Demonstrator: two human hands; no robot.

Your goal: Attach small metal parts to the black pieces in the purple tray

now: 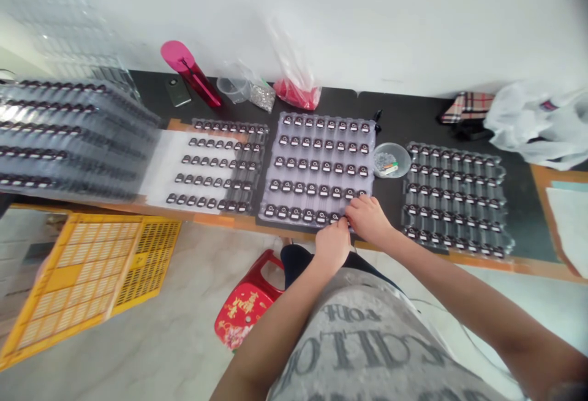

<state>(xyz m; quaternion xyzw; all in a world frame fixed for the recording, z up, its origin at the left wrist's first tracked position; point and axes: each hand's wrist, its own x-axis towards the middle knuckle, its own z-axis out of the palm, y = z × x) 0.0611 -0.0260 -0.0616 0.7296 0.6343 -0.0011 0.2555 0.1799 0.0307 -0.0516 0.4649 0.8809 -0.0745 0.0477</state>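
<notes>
Rows of small black parts with white labels fill a pale plastic tray (316, 155) in the middle of the table. At its near right corner my left hand (333, 245) and my right hand (370, 220) meet, fingers bent and pressed together over the last parts of the two nearest rows. Whatever lies between the fingertips is too small and too covered to make out. Just right of that tray stands a round see-through tub (392, 160) with small grey pieces and an orange-and-green item in it.
A similar tray (459, 199) lies right, another (243, 165) left, partly over white sheet. Stacked trays (68, 138) fill the far left. Behind are a pink-red cylinder (197, 79), a bag of red material (298, 92) and white plastic bags (542, 122). A yellow crate (92, 272) and red stool (248, 303) stand below.
</notes>
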